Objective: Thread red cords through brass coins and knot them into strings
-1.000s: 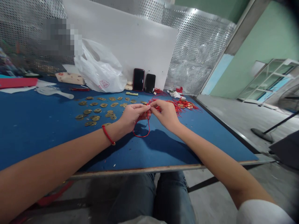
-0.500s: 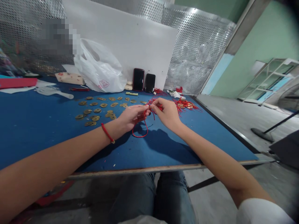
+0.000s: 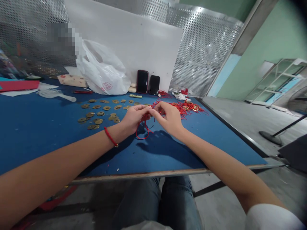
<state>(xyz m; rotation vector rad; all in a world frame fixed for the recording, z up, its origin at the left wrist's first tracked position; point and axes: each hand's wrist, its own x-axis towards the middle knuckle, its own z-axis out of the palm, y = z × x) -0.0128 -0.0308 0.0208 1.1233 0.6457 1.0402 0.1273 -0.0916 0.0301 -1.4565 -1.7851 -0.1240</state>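
Above the blue tabletop (image 3: 163,150), my left hand (image 3: 135,118) pinches a thin red cord (image 3: 142,138) that hangs below it in a loop. My right hand (image 3: 169,118) meets it fingertip to fingertip, closed on the same cord. Whatever part of the cord lies between the fingertips is mostly hidden. Brass coins with holes (image 3: 98,121) lie in small groups to the left of my hands. Just beyond my right hand is a heap of red cords (image 3: 195,107) with some coins among them.
At the back stand two dark phones (image 3: 142,81) against a white board (image 3: 124,35). A white plastic bag (image 3: 103,70) and a pale plastic fan-shaped tool (image 3: 57,94) lie at the back left. A yellowish marker (image 3: 135,96) is near the phones. The table's front edge (image 3: 144,175) is close to my lap.
My fingertips have shifted slightly left and now touch each other. The hanging cord loop has narrowed, and a loose cord end shows beside it.
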